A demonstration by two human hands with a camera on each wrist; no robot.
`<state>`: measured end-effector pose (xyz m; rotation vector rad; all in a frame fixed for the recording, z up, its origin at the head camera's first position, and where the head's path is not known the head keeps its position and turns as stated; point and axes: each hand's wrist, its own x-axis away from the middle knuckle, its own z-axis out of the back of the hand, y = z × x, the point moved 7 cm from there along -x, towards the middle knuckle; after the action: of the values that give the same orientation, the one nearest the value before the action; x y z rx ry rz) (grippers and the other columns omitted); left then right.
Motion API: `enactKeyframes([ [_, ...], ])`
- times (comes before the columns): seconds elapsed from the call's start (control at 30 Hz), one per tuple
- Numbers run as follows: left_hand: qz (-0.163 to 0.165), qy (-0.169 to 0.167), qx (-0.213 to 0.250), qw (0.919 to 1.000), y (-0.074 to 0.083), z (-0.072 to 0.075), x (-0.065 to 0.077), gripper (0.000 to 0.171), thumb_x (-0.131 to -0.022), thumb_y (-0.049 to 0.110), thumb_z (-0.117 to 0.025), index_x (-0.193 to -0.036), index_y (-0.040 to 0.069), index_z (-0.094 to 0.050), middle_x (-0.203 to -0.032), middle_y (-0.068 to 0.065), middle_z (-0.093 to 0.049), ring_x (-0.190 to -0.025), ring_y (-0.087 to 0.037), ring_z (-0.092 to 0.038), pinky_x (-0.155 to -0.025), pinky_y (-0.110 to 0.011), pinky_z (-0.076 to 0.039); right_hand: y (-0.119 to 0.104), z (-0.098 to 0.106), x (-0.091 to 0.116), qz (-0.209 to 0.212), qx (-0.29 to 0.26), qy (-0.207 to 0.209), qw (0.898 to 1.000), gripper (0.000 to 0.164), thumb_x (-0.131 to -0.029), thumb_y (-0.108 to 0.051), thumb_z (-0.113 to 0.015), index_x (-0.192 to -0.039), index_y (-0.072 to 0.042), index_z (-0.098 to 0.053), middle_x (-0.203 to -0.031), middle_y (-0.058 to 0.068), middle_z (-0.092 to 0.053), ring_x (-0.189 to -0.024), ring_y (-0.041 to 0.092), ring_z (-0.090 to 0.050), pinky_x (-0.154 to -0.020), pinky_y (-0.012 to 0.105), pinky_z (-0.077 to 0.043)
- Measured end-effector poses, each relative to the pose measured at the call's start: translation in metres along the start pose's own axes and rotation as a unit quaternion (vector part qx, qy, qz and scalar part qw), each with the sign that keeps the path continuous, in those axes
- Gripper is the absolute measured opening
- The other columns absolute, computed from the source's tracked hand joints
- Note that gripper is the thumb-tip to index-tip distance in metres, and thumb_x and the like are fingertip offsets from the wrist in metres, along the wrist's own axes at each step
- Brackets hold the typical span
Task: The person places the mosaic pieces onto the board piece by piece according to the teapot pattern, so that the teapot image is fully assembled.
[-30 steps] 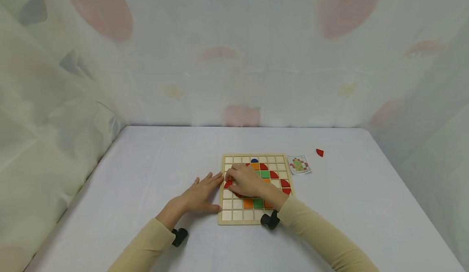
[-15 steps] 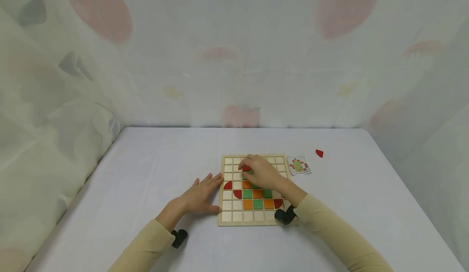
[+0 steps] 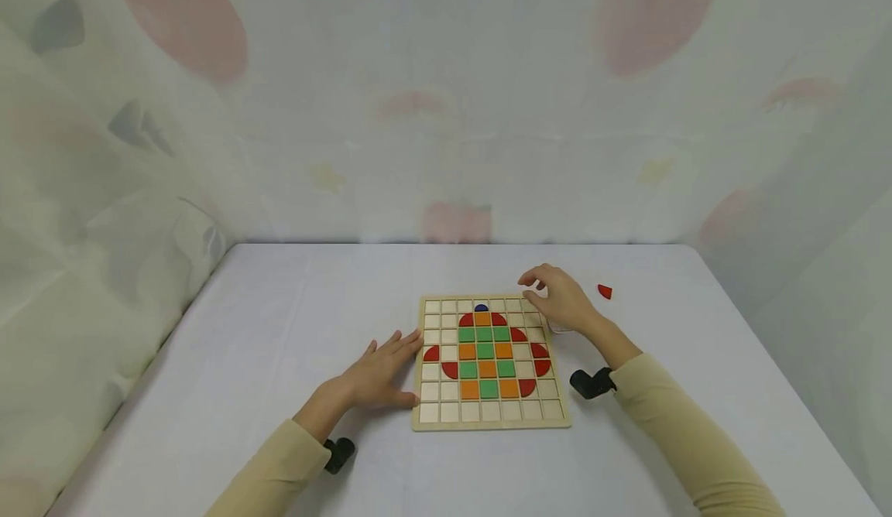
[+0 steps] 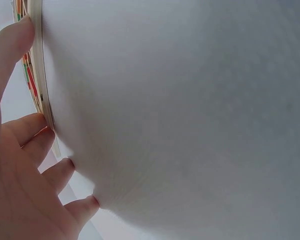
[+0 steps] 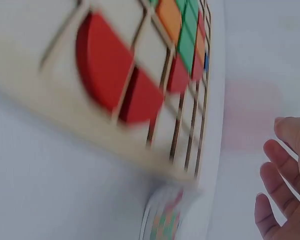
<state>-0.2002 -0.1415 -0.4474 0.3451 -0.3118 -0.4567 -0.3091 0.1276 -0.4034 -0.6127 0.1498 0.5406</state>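
A wooden grid board (image 3: 491, 426) lies on the table, with green and orange square tiles, red quarter-circle tiles and a blue half-round tile (image 3: 482, 308) set in its cells. My left hand (image 3: 379, 374) lies with spread, straight fingers against the board's left edge; in the left wrist view its thumb and fingertips touch the wooden side. Over the board's far right corner hovers my right hand (image 3: 563, 300), fingers loosely bent and holding nothing. Beneath it, a pattern card (image 5: 165, 220) is mostly hidden in the head view. One loose red quarter-circle tile (image 3: 605, 291) sits right of that hand.
A white cloth covers the table (image 3: 313, 292). Behind it and on both sides hang pale printed curtains (image 3: 446, 114). A black wrist camera (image 3: 592, 383) hangs at the right cuff, close to the board's right edge.
My right hand has moved from the board's left part, across its upper middle, to the far right corner, uncovering the tiles. The left hand stays in place.
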Motion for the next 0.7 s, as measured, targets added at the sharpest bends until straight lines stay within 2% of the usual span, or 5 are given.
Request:
enactKeyframes([
  [0.27, 0.005, 0.001, -0.004, 1.0000, -0.002, -0.001, 0.000, 0.089, -0.076, 0.040, -0.072, -0.146, 0.012, -0.026, -0.154, -0.001, -0.019, -0.141, -0.031, -0.013, -0.107, -0.062, -0.012, 0.046, 0.026, 0.011, -0.033, -0.007, 0.039, 0.999, 0.023, -0.086, -0.008, -0.062, -0.107, 0.000, -0.063, -0.102, 0.014, -0.062, -0.088, 0.028, -0.057, -0.075, 0.043, -0.048],
  [0.57, 0.003, 0.003, 0.003, 1.0000, -0.003, -0.001, -0.001, 0.089, -0.076, 0.040, -0.072, -0.146, 0.012, -0.026, -0.154, -0.002, -0.019, -0.141, -0.031, -0.013, -0.107, -0.062, -0.011, 0.095, 0.041, 0.027, -0.110, 0.020, 0.043, 0.993, 0.030, -0.087, -0.009, -0.059, -0.115, 0.002, -0.059, -0.108, 0.022, -0.059, -0.095, 0.036, -0.056, -0.080, 0.049, -0.046],
  [0.7, 0.001, 0.003, 0.003, 1.0000, -0.003, -0.002, -0.001, 0.089, -0.076, 0.040, -0.072, -0.146, 0.012, -0.026, -0.154, -0.001, -0.019, -0.141, -0.031, -0.013, -0.107, -0.062, -0.011, 0.112, 0.046, 0.035, -0.128, 0.030, 0.038, 0.991, 0.033, -0.086, -0.008, -0.058, -0.117, 0.002, -0.059, -0.111, 0.024, -0.057, -0.098, 0.038, -0.055, -0.080, 0.050, -0.045],
])
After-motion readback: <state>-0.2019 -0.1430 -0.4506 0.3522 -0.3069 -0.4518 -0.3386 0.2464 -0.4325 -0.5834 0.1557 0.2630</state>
